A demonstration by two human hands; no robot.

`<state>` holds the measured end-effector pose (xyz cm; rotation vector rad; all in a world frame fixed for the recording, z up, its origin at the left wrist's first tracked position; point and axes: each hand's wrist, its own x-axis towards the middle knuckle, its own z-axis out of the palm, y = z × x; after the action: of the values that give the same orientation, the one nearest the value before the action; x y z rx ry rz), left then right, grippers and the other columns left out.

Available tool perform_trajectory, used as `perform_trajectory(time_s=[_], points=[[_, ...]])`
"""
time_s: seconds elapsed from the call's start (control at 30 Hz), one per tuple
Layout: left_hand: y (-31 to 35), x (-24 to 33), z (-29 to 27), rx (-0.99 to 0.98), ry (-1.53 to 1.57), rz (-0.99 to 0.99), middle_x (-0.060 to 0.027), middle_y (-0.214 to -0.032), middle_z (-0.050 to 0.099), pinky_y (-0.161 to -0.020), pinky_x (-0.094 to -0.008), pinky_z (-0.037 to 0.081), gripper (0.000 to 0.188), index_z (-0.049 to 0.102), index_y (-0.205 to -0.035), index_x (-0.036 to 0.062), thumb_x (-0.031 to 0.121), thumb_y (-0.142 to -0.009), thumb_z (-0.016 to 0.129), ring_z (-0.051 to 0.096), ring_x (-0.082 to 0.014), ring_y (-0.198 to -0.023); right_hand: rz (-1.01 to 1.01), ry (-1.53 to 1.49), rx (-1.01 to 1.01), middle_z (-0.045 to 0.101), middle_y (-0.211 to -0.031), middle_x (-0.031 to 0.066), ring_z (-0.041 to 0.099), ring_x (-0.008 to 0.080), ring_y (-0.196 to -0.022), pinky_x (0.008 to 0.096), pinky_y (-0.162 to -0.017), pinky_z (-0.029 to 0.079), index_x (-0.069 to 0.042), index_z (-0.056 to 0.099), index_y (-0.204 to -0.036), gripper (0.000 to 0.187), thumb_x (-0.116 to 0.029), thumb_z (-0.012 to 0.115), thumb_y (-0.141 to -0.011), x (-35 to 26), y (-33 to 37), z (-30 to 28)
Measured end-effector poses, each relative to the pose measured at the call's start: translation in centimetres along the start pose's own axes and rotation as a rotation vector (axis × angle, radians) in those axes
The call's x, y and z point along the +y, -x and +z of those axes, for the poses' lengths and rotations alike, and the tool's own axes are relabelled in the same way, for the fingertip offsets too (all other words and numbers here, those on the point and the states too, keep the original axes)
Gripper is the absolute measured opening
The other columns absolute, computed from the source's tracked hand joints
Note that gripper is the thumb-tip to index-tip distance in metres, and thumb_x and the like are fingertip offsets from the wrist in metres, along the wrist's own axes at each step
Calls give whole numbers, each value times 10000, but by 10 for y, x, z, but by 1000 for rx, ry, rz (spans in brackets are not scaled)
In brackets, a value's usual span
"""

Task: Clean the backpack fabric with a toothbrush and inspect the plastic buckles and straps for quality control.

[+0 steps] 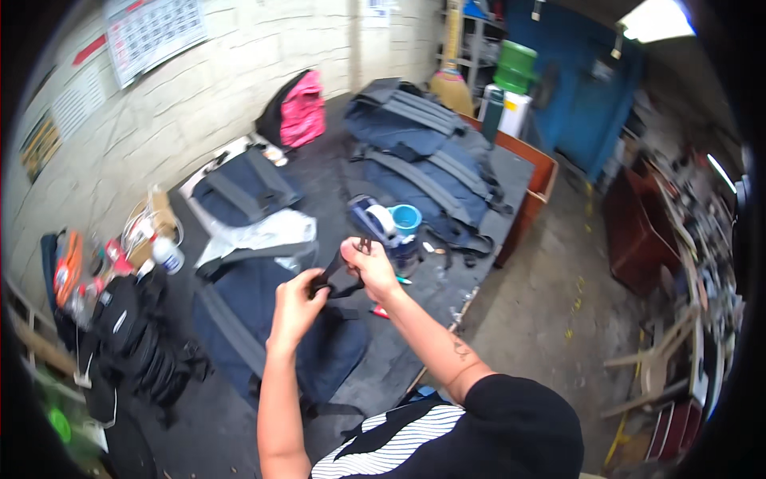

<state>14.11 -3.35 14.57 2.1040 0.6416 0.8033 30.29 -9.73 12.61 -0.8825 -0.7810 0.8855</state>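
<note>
Fingers of the left hand [297, 302] and right hand [372, 266] clamp a black strap [331, 273] above a navy backpack [247, 297] that looks sewn, the strap work seemingly unfinished.

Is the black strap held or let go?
Held: the strap runs between the left hand and right hand, gripped by both.

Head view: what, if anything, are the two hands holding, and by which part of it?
A dark strap: left hand at one end of the stretch between them, right hand at the other, below a protruding dark tip. Exact ends unclear.
</note>
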Motion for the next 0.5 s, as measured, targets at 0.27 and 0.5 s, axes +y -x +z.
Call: perform_trajectory(time_s=[0.27, 0.5], points=[[4, -14, 14, 211, 130, -20, -105, -892, 660, -736, -250, 487, 333, 624, -1057, 5, -33, -729, 667, 628, -126, -790, 193, -287, -422, 639, -979, 71, 622, 113, -796, 222, -646, 477, -10, 582, -1073, 308, -147, 649, -806, -31, 3, -24], [-14, -15, 5, 278, 506, -59, -21, -888, 605, -724, -215, 485, 256, 641, -1046, -27, -19, -790, 634, 607, -90, -803, 86, 128, -330, 609, -967, 53, 594, 128, -884, 233, -771, 463, -19, 498, -1181, 441, -3, 629, -760, -36, -6, 0]])
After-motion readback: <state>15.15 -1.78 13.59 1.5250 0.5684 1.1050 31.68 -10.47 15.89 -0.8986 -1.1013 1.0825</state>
